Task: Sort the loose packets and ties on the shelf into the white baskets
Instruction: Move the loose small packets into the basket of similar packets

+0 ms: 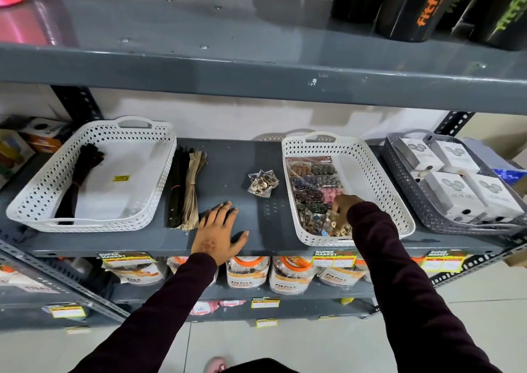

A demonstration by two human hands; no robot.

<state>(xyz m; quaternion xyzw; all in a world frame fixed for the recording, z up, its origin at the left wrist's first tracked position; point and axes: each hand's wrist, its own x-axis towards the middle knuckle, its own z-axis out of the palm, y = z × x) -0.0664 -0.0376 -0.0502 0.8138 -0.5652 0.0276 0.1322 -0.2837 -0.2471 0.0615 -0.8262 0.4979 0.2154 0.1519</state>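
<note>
Two white baskets stand on the grey shelf (256,238). The left basket (40,190) holds a black tie bundle (78,178). Beside it on the shelf lie a black bundle (176,190) and a tan bundle (194,190). A loose clear packet of buttons (262,183) sits mid-shelf. The right basket (379,193) holds several button packets (312,178). My left hand (218,231) rests flat on the shelf, fingers spread, just right of the tan bundle. My right hand (343,204) is inside the right basket, fingers down on the packets; whether it grips one is hidden.
A grey basket (405,184) with white boxes stands at the far right. An upper shelf (256,73) overhangs, carrying black tubes (413,7). Jars (291,275) fill the shelf below. Boxes (40,136) sit at the far left.
</note>
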